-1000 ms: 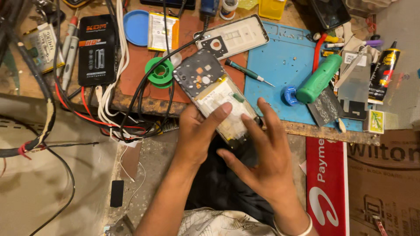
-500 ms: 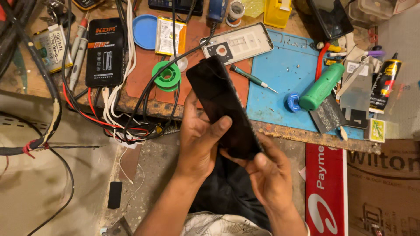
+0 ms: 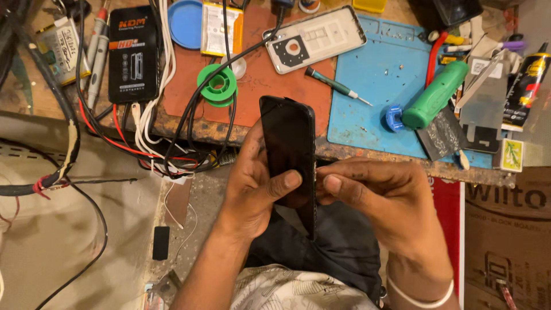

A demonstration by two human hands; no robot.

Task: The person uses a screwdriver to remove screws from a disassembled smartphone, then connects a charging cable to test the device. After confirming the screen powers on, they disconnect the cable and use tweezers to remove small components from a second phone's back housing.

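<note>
Black smartphone [image 3: 288, 150] is gripped screen-up by the left hand [image 3: 255, 186], while its right edge is pinched by the right hand [image 3: 379, 198] near the workbench edge [image 3: 367, 156]. It could be dropped to the floor if that pinch slips.

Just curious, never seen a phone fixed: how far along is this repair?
Opened up: the back cover lies off on the mat and a battery sits apart. In hand: the left hand grips the phone, screen side up, while the right hand works its side edge. Left: cover not yet refitted.
</note>
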